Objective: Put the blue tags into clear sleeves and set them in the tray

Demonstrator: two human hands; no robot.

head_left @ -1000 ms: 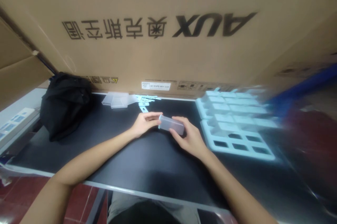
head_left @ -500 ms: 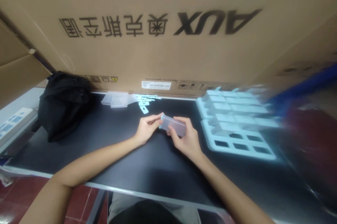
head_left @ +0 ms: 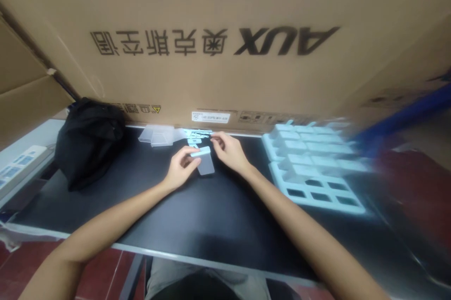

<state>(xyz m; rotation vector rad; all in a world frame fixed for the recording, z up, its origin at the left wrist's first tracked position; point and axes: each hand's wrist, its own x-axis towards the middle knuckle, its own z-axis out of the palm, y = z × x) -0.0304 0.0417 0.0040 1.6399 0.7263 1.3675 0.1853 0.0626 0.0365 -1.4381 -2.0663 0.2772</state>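
Observation:
My left hand [head_left: 182,167] grips a small clear plastic box [head_left: 206,165] by its light-blue lid [head_left: 200,151]; the box hangs tilted above the black table. Farther right and a little beyond it, my right hand [head_left: 227,149] has its thumb and fingers drawn together. Its fingertips are at the ends of several thin light-blue plastic strips [head_left: 203,133], and whatever is pinched there is too small to tell. Several clear empty boxes [head_left: 161,135] lie left of the strips. A small light-blue lid piece sits just behind my left fingers, partly hidden.
At the right stands a light-blue tray [head_left: 319,197] with rectangular holes, several clear boxes with light-blue lids set in its rear part. A black cloth bag [head_left: 88,142] rests on the left. A large cardboard box [head_left: 197,79] walls off the back; a white power strip [head_left: 21,166] is far left.
My right hand has let go of the clear box and moved up to the thin strips. The left hand has shifted left with the box, which now points downward.

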